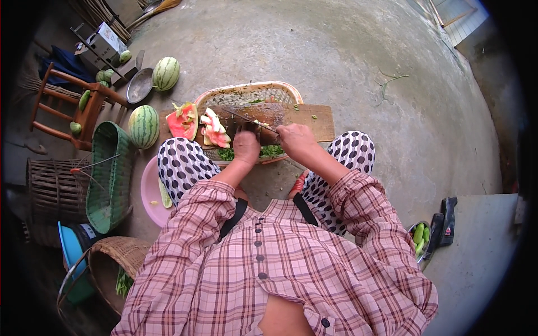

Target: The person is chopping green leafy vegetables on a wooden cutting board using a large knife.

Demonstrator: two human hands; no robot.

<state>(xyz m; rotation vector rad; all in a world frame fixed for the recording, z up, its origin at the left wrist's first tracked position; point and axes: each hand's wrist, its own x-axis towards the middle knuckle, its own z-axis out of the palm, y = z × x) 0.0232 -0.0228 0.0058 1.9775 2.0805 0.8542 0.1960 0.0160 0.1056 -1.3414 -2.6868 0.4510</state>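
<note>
A wooden board [309, 119] lies across an oval basket [248, 87] in front of my knees. My right hand [296, 138] is closed on the handle of a knife [243, 118], whose blade reaches leftwards over the board. Just left of it, my left hand [246, 145] is bent down at the board; its fingertips and whatever they touch are hidden in shadow. Small pale cut pieces [262, 124] cling near the blade. Watermelon rind pieces with red flesh [214, 130] and a larger watermelon chunk [183, 122] rest at the board's left end. Chopped greens [271, 151] show in the basket below.
Whole watermelons [143, 127] [166, 73], a metal bowl [140, 85], a wooden chair [88, 113] and a green woven basket [101, 176] stand on the left. A pink basin [153, 201] is beside my left knee. At right are a bowl of cucumbers [419, 236] and black boots [448, 220].
</note>
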